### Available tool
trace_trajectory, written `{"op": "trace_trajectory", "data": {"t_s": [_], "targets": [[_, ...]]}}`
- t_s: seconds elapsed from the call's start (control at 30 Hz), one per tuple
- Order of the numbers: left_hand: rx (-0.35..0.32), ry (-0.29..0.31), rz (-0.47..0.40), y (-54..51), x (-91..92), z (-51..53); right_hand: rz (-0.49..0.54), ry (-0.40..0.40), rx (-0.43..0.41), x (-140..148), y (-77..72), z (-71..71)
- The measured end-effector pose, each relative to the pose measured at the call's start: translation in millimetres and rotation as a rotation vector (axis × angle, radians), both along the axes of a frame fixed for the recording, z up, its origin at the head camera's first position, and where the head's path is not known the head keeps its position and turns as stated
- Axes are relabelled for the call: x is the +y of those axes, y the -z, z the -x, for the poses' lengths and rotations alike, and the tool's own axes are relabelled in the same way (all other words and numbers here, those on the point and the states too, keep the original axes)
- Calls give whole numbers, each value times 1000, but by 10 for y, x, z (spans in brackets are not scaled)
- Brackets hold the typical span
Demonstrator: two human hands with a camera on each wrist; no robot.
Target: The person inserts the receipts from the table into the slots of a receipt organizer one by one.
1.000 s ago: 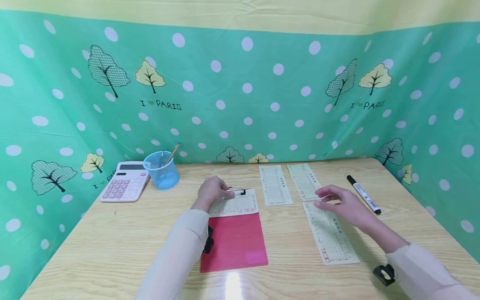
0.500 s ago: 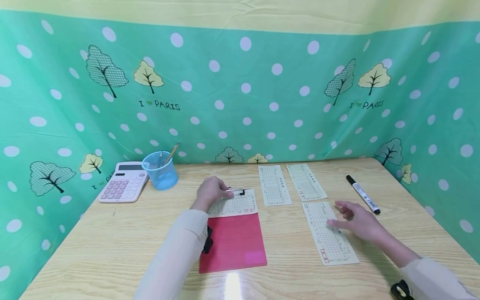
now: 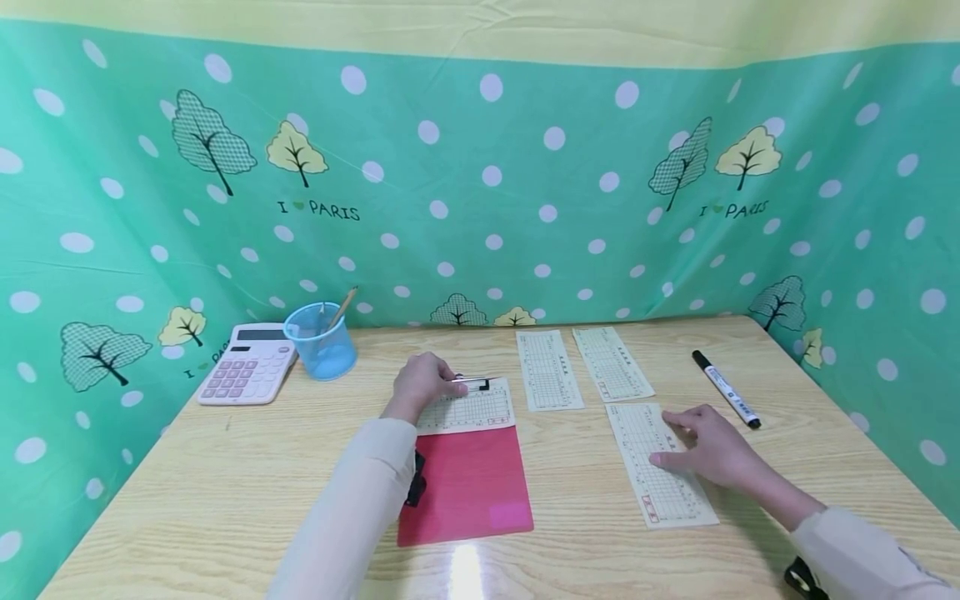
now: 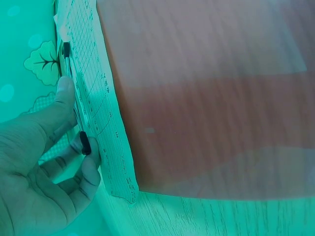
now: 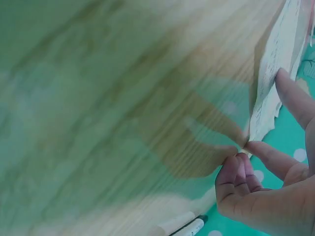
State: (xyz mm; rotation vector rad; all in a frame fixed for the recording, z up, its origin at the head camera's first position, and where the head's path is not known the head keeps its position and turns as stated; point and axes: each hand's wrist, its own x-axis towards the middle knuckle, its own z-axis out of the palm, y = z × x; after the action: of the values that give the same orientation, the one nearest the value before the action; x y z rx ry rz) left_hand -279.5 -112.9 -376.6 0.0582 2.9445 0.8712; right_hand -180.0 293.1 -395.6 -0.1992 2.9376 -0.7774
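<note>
A red clipboard (image 3: 468,487) lies at the table's middle, with a printed form (image 3: 483,408) across its top end. My left hand (image 3: 422,387) pinches the metal clip (image 4: 85,143) there between thumb and fingers; in the left wrist view the clip's black ends show beside the form. On the right lies a long printed slip (image 3: 651,487). My right hand (image 3: 711,448) touches that slip's right side, the thumb resting on its face and the forefinger at its far right corner. In the right wrist view the slip (image 5: 268,81) shows edge-on, with those two fingertips apart.
Two more printed slips, one at the back middle (image 3: 550,371) and one right of it (image 3: 613,364), lie beyond. A black-and-white marker (image 3: 726,389) sits at far right. A calculator (image 3: 247,367) and blue pencil cup (image 3: 322,346) stand back left, before a green curtain (image 3: 450,125).
My right hand has drawn back from the far end of the near slip and come down onto its right side. The slip has shifted slightly. My left hand has stayed on the clip.
</note>
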Motion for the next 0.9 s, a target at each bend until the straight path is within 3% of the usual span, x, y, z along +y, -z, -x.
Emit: {"op": "trace_trajectory", "data": {"t_s": [0.33,0.6,0.9], "targets": [[-5,-6,-18,6,-17,6,-26,58,-55,-111,-78,-4],[-5,-4,-15,2,-12,2,-14,144,-102,-98,-39,-78],[-7,-2,-12,2,2,-5,215,84,-234,6,-86,-99]]}}
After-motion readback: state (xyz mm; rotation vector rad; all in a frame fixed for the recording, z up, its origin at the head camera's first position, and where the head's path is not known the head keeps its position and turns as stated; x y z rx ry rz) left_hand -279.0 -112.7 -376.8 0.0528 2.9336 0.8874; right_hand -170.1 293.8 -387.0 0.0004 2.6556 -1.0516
